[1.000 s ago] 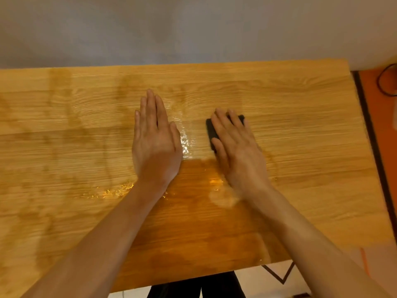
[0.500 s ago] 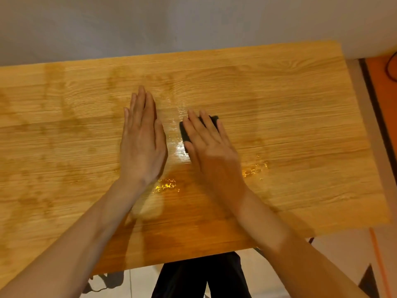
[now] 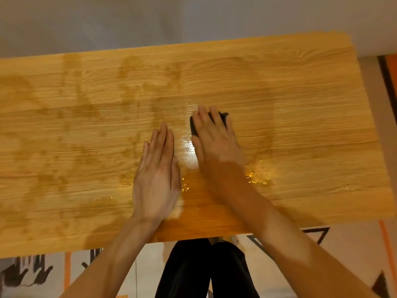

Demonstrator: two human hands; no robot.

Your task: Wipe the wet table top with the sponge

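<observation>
The wooden table top (image 3: 300, 100) fills most of the head view, with a shiny wet streak (image 3: 189, 151) between my hands and glinting droplets (image 3: 257, 177) to the right of my right wrist. My right hand (image 3: 214, 143) lies flat on a dark sponge (image 3: 223, 118), pressing it onto the wood; only the sponge's far and left edges show past my fingers. My left hand (image 3: 156, 179) rests flat on the table beside it, palm down, fingers straight and together, holding nothing.
A pale wall (image 3: 193, 18) runs behind the table's far edge. The table's right end (image 3: 369, 125) borders an orange and black floor strip (image 3: 388, 78). Below the near edge are my dark trousers (image 3: 204, 269) and a patterned floor (image 3: 32, 274).
My right hand has pushed the sponge away from me and a little to the right of the left hand. The view has tilted down, showing more of the near edge and my legs.
</observation>
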